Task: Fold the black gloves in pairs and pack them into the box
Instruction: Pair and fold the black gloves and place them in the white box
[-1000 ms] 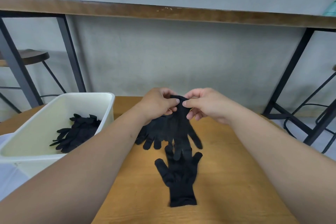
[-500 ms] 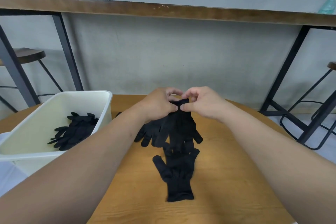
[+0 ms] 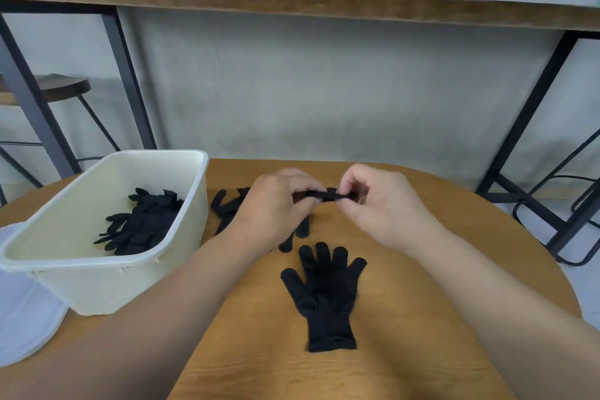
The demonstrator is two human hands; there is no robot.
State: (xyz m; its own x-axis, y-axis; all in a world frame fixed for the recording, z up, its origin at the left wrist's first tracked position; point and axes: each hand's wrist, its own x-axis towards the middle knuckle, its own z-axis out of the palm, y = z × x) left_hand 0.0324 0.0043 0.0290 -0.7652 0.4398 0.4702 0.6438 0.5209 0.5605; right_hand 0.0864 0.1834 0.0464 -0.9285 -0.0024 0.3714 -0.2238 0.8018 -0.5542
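A black glove (image 3: 328, 194) is held above the wooden table (image 3: 422, 237), its cuff stretched between both hands. The left hand (image 3: 276, 204) and right hand (image 3: 376, 201) each pinch it with curled fingers. Another glove (image 3: 324, 295) lies flat just below. More gloves (image 3: 227, 208) sit beside the cream box (image 3: 97, 286), which holds a packed pile (image 3: 143, 224).

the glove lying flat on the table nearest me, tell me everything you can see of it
The flat glove is plain black, seemingly thin knit fabric, spread out on the wooden table. Its four fingers point away from the person, its thumb splays to the left, and its cuff, slightly wrinkled, lies nearest the camera. Nothing touches it: both hands work on another glove beyond its fingertips, and the cream box stands apart to its left.
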